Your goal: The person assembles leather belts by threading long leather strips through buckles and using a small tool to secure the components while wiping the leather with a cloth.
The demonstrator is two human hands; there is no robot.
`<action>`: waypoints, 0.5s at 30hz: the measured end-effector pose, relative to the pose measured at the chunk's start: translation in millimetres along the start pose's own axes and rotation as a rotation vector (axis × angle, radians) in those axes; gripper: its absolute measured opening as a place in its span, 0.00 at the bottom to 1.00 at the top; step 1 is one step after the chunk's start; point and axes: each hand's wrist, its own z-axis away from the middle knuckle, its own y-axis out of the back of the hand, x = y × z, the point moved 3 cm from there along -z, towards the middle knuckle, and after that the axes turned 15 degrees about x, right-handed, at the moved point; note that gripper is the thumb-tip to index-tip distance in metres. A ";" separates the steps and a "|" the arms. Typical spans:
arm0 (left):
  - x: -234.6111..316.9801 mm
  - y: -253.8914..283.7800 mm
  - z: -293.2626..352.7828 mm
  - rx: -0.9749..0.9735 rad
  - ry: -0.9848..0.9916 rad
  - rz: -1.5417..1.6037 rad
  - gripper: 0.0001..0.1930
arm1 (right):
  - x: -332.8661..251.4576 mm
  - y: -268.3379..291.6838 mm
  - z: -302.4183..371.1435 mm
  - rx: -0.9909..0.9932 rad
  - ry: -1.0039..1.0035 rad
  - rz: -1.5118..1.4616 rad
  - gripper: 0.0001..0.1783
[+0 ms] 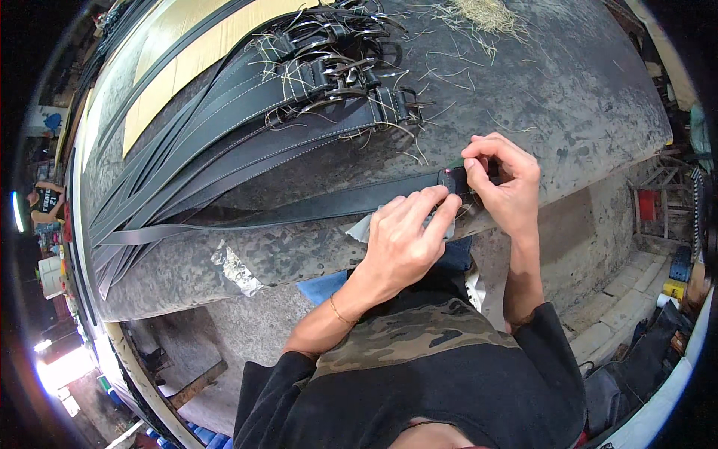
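A dark leather belt (pixel 336 200) lies along the near edge of the worktable, its buckle end between my hands. My left hand (pixel 407 238) presses that end with bent fingers, and a light grey scrap (pixel 359 229) sticks out under it. Just above the belt end, my right hand (pixel 508 183) is closed in a pinch of thumb and forefinger. Whatever it pinches is too small to make out. Farther off, several belts (pixel 247 112) lie in a pile, with metal buckles (pixel 351 71) at their right ends and loose thread ends around the stitching.
The dark, blotched worktable (pixel 568 97) curves toward its near edge. A heap of pale thread scraps (pixel 486 15) lies at the back. A crumpled silvery piece (pixel 238 271) rests near the front left. Another person (pixel 46 202) is at the far left, and a metal rack (pixel 662 198) stands right.
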 end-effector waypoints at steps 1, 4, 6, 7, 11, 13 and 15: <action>0.7 0.6 0.8 0.006 -0.014 0.017 0.19 | 0.2 1.0 -0.1 0.001 -0.001 0.002 0.07; 4.2 10.1 5.8 -0.037 -0.061 0.106 0.18 | -0.4 4.3 0.0 -0.009 0.012 -0.085 0.06; 3.3 10.6 12.9 -0.025 -0.079 0.116 0.17 | -2.9 4.8 0.2 -0.100 0.118 -0.077 0.06; 3.7 11.1 15.5 -0.010 -0.100 0.127 0.17 | -3.5 4.8 0.3 -0.101 0.115 -0.078 0.06; 2.8 9.6 14.9 0.002 -0.113 0.138 0.16 | -1.6 5.8 -1.5 -0.130 0.133 -0.070 0.07; 2.5 9.2 16.7 0.023 -0.122 0.135 0.16 | -2.2 5.9 -2.2 -0.141 0.170 -0.075 0.07; 4.1 10.5 15.5 0.021 -0.122 0.135 0.16 | -4.0 5.7 -1.8 -0.152 0.172 -0.073 0.07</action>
